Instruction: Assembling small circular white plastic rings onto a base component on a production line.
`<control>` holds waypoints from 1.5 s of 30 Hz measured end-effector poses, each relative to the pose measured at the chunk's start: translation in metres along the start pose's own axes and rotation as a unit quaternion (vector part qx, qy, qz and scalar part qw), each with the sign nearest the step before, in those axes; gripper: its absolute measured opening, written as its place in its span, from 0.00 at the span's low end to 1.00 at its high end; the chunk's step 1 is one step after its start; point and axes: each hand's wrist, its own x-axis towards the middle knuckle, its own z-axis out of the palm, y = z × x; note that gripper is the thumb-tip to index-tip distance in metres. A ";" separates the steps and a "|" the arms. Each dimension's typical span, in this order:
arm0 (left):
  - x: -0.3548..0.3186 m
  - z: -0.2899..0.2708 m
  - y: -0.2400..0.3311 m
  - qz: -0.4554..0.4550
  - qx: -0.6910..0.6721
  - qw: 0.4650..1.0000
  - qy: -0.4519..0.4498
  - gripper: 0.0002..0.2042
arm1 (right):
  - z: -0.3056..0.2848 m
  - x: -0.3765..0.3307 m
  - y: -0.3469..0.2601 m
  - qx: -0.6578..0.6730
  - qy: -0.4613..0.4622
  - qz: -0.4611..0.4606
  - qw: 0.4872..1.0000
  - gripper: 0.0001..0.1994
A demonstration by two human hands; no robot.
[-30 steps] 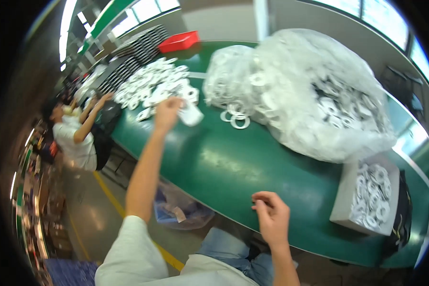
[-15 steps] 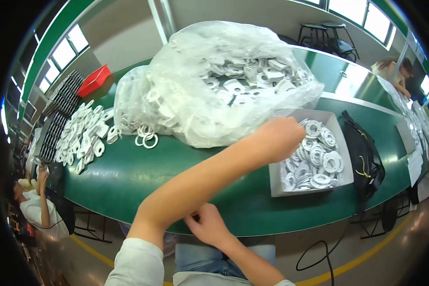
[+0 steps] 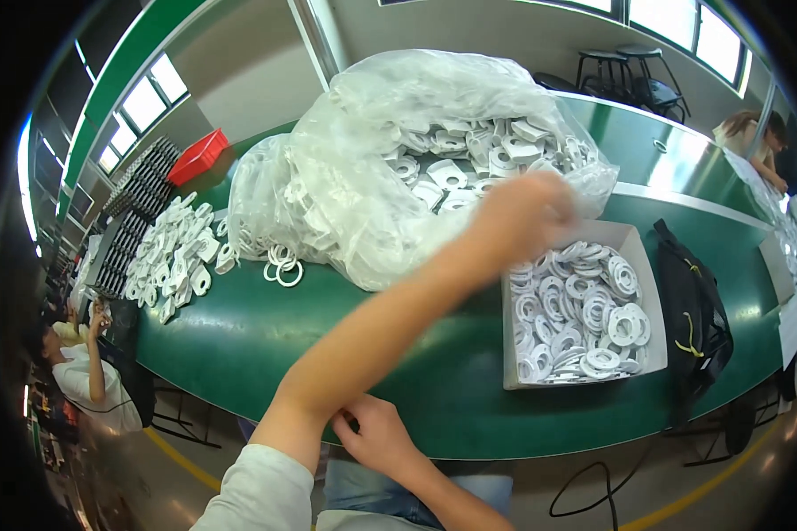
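My left hand (image 3: 530, 211), smeared by motion, hovers above the front of the open clear plastic bag (image 3: 354, 115) and the far left corner of a white box (image 3: 509, 350). Its fingers are hidden, so what it holds cannot be told. Inside the bag lie many white plastic parts with round holes (image 3: 452, 173). Flat white rings (image 3: 629, 326) fill much of the box. By the table's near edge, my right hand (image 3: 381, 435) is closed with bent fingers, partly behind my left forearm; anything in it is hidden.
On the green table (image 3: 239, 354) are loose white holed parts (image 3: 175, 252), several rings (image 3: 283, 267), dark stacked trays (image 3: 119, 252) and a red bin (image 3: 198, 157). A black bag (image 3: 692, 310) lies right of the box. People sit at far left (image 3: 93, 380) and far right (image 3: 753, 137).
My left hand has risen from over the box toward the bag's opening, baring more rings in the box. My right hand stays by the table edge. The whole view has shifted slightly.
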 end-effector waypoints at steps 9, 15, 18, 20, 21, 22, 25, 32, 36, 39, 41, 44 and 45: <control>0.001 -0.049 -0.205 -0.288 0.227 0.928 -0.069 0.16 | 0.005 0.000 0.001 0.040 0.009 -0.018 0.999 0.06; 0.006 -0.051 -0.208 -0.221 0.280 0.934 -0.007 0.14 | 0.006 0.003 -0.010 0.063 0.025 0.008 0.998 0.08; 0.011 -0.072 -0.166 -0.168 0.243 0.955 0.012 0.09 | 0.003 0.002 -0.002 0.136 0.046 0.022 0.989 0.07; 0.003 -0.088 -0.125 -0.025 0.133 0.987 0.091 0.07 | -0.009 0.000 -0.001 0.244 0.074 0.086 0.963 0.07; -0.006 -0.096 -0.121 0.003 0.152 0.985 0.082 0.08 | -0.017 0.002 -0.004 0.252 0.094 0.095 0.959 0.07; -0.015 -0.103 -0.119 0.008 0.163 0.986 0.047 0.08 | -0.024 0.004 -0.001 0.264 0.111 0.086 0.954 0.07; -0.025 -0.102 -0.125 -0.062 0.159 0.985 -0.013 0.11 | -0.033 0.006 0.000 0.238 0.125 0.090 0.959 0.06; -0.025 -0.040 -0.225 -0.247 0.209 0.946 0.006 0.17 | -0.023 -0.007 -0.010 -0.063 0.040 -0.002 0.997 0.05; -0.007 -0.023 -0.208 -0.251 0.197 0.948 0.015 0.14 | -0.029 -0.008 -0.005 -0.012 0.056 0.017 0.998 0.04; -0.002 -0.029 -0.192 -0.220 0.194 0.956 0.028 0.14 | -0.028 -0.006 -0.008 -0.022 0.036 0.011 0.999 0.05; -0.004 -0.048 -0.182 -0.137 0.213 0.966 0.057 0.12 | -0.029 -0.007 -0.010 -0.019 0.044 0.014 0.999 0.05; -0.004 -0.082 -0.125 0.052 0.257 0.953 0.152 0.04 | -0.032 -0.014 0.002 0.176 0.130 0.071 0.973 0.06; -0.008 -0.099 -0.100 0.137 0.301 0.929 0.167 0.04 | -0.038 -0.013 -0.003 0.237 0.156 0.051 0.958 0.08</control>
